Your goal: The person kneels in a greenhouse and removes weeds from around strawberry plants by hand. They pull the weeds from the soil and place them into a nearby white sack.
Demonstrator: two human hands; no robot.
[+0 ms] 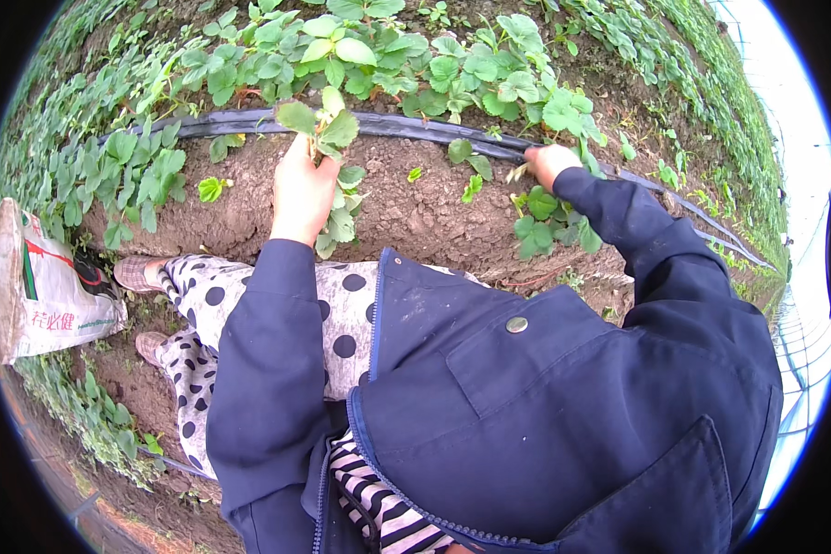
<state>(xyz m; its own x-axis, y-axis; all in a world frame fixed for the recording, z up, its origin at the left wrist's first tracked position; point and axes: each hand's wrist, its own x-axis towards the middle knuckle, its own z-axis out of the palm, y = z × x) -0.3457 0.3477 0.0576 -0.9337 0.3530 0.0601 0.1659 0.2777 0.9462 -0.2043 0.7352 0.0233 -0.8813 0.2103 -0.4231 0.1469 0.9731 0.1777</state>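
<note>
My left hand [305, 190] grips a leafy strawberry sprig [325, 131] between thumb and fingers, just in front of the black drip tape [415, 129]. More green leaves hang beside and below that hand. To the right, my right hand [552, 165] is at the edge of the tape, its fingers pinched on a pale, withered plant piece [516, 173]. Its fingertips are partly hidden. A strawberry plant [541, 225] grows just below the right wrist, and a small leafy cutting [460, 151] lies between the hands by the tape.
Dense strawberry plants [374, 62] line the far side of the tape. Loose leaves lie on the brown soil bed [401, 201]. At the left, a white printed sack [62, 298] stands near the shoes [138, 273]. Greenhouse sheeting [800, 208] is at the far right.
</note>
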